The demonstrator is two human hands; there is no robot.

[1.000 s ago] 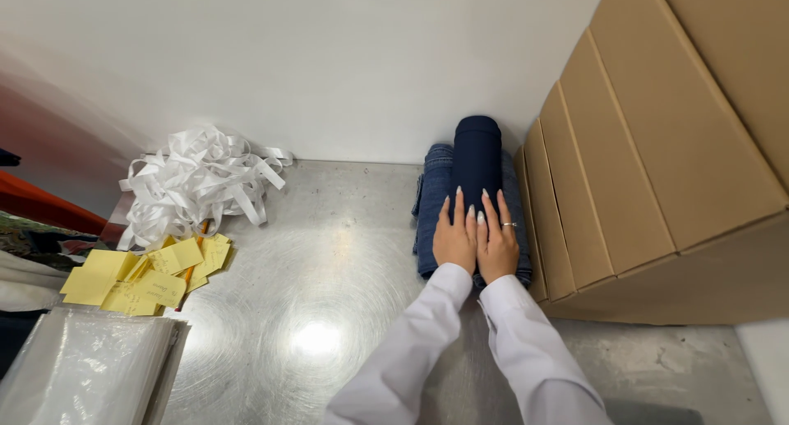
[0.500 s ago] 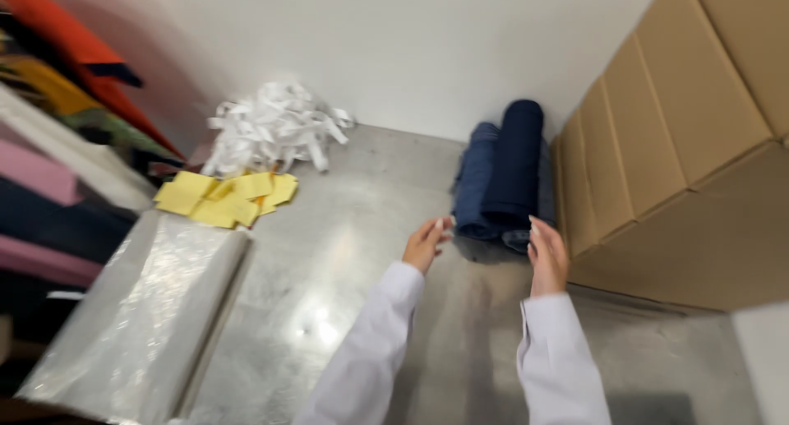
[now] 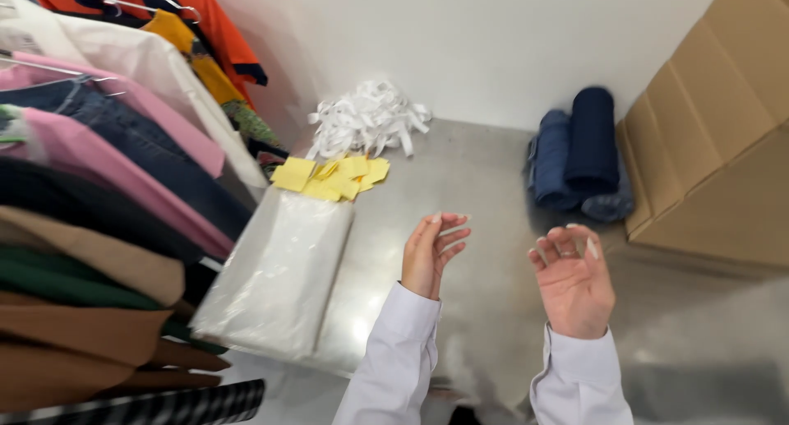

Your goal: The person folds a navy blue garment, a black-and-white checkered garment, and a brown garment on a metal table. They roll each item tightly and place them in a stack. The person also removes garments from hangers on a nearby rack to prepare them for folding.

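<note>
Head view: both hands empty, held over the steel table (image 3: 493, 187). Left hand (image 3: 431, 256) at centre, fingers loosely spread, gripping nothing; right hand (image 3: 574, 281) right of centre, palm up, open. Nearest thing is the flat plastic-wrapped pack (image 3: 279, 277) at lower left, just beside the left hand. Rolled navy garments (image 3: 579, 154) sit upper right against the cardboard boxes (image 3: 715, 137). Best grip for the slippery pack, I'd judge: both hands on opposite edges.
</note>
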